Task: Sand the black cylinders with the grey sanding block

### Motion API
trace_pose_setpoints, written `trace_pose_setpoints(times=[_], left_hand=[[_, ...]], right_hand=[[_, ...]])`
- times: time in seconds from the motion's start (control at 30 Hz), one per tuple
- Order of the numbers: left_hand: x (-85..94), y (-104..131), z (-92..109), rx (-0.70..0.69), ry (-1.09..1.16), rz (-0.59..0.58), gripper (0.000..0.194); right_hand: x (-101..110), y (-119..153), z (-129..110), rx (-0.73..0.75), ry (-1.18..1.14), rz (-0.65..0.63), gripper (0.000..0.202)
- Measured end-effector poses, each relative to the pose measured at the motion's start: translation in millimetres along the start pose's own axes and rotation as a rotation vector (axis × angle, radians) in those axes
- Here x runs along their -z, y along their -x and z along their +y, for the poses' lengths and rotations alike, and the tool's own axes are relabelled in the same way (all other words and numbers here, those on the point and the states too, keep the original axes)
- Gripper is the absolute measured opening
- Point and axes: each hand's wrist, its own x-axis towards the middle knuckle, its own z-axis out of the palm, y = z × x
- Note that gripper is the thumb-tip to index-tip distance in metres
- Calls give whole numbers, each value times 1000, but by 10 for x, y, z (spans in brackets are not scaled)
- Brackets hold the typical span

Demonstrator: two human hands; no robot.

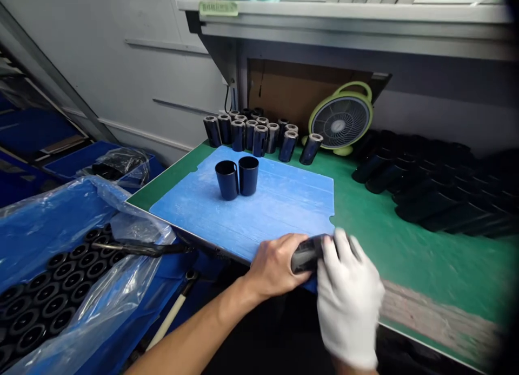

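Above the front edge of the bench, a dark cylindrical shell (305,256) lies tilted between my two hands. My bare left hand (278,264) wraps round its left end. At its right end, my white-gloved right hand (346,288) closes its fingers on it; part of the shell is hidden behind the glove. Farther back, a black open-topped cup-like shell (227,181) stands upright on a blue sheet (287,202). Close beside it stands a second black shell (248,177).
Several glossy dark cylinders (260,141) with shiny rims stand along the back near a green fan (338,123). More black cylinders (441,196) crowd the right side of the green bench (365,218). At left, a blue plastic-lined bin (133,294) holds rows of black round parts (60,277). A shelf (324,12) overhangs the back.
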Motion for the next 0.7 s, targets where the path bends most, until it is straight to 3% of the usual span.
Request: trace_pose_setpoints(times=[0.07,0.2,0.37,0.5,0.63,0.7], left_hand=[[9,-1,-2,-3,2,3,54],[19,-3,-9,9,27,3,52],[16,8,4,-24,-18,2,50],[16,33,12,-55,4,7,45],[22,24,20,-9,60,35,49],[23,4,34,62,160,59,59]], right_hand=[[4,11,-31,-39,12,-32,36],[9,63,-59,101,17,6,37],[40,7,-62,0,52,-37,36],[70,67,-52,147,49,-26,36],[-19,-124,-6,28,44,-5,33],[-99,-249,52,40,26,19,31]])
